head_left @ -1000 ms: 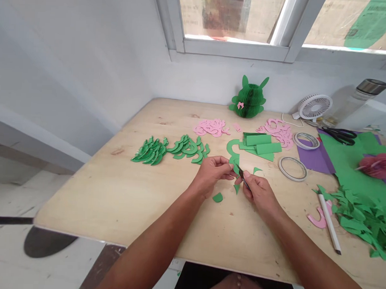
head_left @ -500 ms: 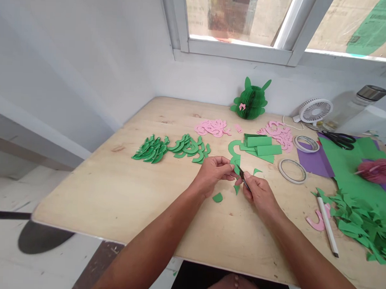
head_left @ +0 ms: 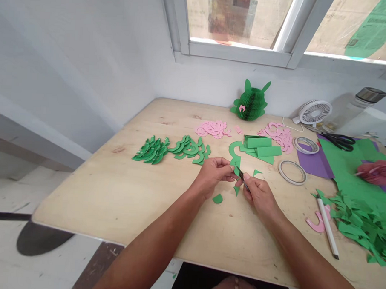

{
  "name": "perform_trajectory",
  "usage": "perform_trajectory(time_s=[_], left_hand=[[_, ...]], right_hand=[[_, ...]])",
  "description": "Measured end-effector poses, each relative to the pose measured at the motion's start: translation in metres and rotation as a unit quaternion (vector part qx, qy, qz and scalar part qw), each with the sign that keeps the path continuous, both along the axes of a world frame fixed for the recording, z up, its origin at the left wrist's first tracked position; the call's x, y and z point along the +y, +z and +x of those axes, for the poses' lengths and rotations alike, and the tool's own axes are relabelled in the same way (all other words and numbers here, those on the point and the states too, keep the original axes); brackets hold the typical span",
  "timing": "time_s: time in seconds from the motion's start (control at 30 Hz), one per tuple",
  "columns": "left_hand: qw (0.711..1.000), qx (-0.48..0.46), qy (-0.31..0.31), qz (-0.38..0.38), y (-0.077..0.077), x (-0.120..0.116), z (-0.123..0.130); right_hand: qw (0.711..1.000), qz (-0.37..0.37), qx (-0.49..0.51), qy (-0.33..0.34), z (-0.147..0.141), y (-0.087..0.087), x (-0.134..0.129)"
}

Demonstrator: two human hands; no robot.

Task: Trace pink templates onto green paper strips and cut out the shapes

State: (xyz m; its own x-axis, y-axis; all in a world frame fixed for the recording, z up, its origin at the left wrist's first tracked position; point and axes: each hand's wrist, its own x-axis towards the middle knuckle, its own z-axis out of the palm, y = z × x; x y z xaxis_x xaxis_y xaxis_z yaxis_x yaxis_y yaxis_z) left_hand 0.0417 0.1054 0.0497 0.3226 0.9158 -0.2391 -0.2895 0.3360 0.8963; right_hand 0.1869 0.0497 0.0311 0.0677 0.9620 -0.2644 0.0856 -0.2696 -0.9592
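Observation:
My left hand [head_left: 215,170] pinches a piece of green paper [head_left: 236,164] between thumb and fingers, just above the table. In my right hand [head_left: 258,191] is a small pair of scissors [head_left: 241,174], its dark blades at the paper's lower right edge. The grip of the scissors is mostly covered by my fingers. Beyond the held paper lies a curved green paper strip [head_left: 232,148]; whether the two are one piece I cannot tell. Green offcuts [head_left: 218,199] lie close to both hands.
Green paper arcs [head_left: 152,150] sit in heaps to the left, pink cutouts [head_left: 213,128] behind them. Folded green paper [head_left: 260,146], tape rolls [head_left: 292,172], a white pen [head_left: 328,228] and green scraps [head_left: 362,224] lie rightward. A green paper figure [head_left: 250,103] stands by the wall.
Both hands stay almost in place, still holding the paper and the scissors. The view shifts very slightly; the table things look unmoved.

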Motion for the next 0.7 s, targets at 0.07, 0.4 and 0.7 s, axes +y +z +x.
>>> perform_trajectory(time_s=[0.07,0.4,0.7], left_hand=[[1.000,0.000,0.001,0.000,-0.0004,0.0001,-0.0001],[1.000,0.001,-0.001,0.004,-0.0016,0.0001,0.0001],[1.000,0.001,-0.005,0.003,-0.0002,-0.0007,-0.0006]], right_hand=[[1.000,-0.001,-0.001,-0.005,-0.0006,0.0008,0.0002],[1.000,-0.003,-0.001,-0.011,-0.0009,-0.0009,0.0004],[1.000,0.001,-0.002,-0.011,-0.0020,0.0009,0.0019]])
